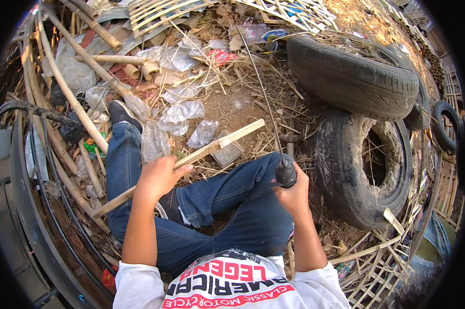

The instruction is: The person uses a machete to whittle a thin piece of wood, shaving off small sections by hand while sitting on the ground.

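Observation:
My left hand point(157, 177) is wrapped round a pale strip of split bamboo or wood point(230, 138), which slants from beside my left shin up to the middle of the view. In my right hand point(295, 194) is a long machete-like blade point(264, 92), seen almost edge-on, and my fingers close round its black handle point(286, 174). The blade points up and away from me, slightly leftward, its far part beyond the strip's end. Blade and strip look apart. I sit with my legs folded in blue jeans point(242, 206), the strip lying across them.
Two worn tyres point(353, 77) point(340, 165) are close on my right, one leaning over the other. Bamboo poles point(70, 98) and a black metal frame point(31, 206) crowd the left. Clear plastic bags point(183, 110) and straw litter the soil ahead. A bamboo lattice point(376, 273) lies at lower right.

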Motion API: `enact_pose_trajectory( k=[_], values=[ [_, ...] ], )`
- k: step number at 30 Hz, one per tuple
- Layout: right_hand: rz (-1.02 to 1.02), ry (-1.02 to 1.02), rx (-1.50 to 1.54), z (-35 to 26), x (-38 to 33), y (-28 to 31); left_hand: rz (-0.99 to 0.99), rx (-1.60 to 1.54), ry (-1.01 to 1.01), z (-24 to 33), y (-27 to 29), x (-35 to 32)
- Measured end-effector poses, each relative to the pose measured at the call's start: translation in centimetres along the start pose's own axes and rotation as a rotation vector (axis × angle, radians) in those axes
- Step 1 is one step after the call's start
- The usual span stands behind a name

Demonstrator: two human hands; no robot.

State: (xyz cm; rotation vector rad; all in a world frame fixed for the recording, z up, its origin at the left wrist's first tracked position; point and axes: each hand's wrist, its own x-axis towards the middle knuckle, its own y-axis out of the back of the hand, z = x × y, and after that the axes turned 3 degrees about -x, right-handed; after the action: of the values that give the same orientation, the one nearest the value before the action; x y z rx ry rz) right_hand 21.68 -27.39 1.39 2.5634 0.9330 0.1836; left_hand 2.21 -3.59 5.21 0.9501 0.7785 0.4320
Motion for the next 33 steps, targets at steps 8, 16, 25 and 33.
enact_pose_trajectory(
  k=[8,16,25,33],
  values=[
    [-0.288,-0.290,0.343,3.0,-3.2,-7.1,-0.118,0.302,0.146,0.4,1.3,0.5],
    [-0.332,-0.214,0.436,2.4,-4.1,-13.2,-0.242,0.463,0.132,3.7,2.8,1.6],
    [-0.338,-0.268,0.371,3.9,-2.7,-14.6,-0.256,0.483,0.007,4.0,0.5,2.4],
    [-0.322,-0.425,0.445,3.4,-1.8,-13.4,-0.045,0.684,-0.119,6.1,0.6,1.3]
  ],
)
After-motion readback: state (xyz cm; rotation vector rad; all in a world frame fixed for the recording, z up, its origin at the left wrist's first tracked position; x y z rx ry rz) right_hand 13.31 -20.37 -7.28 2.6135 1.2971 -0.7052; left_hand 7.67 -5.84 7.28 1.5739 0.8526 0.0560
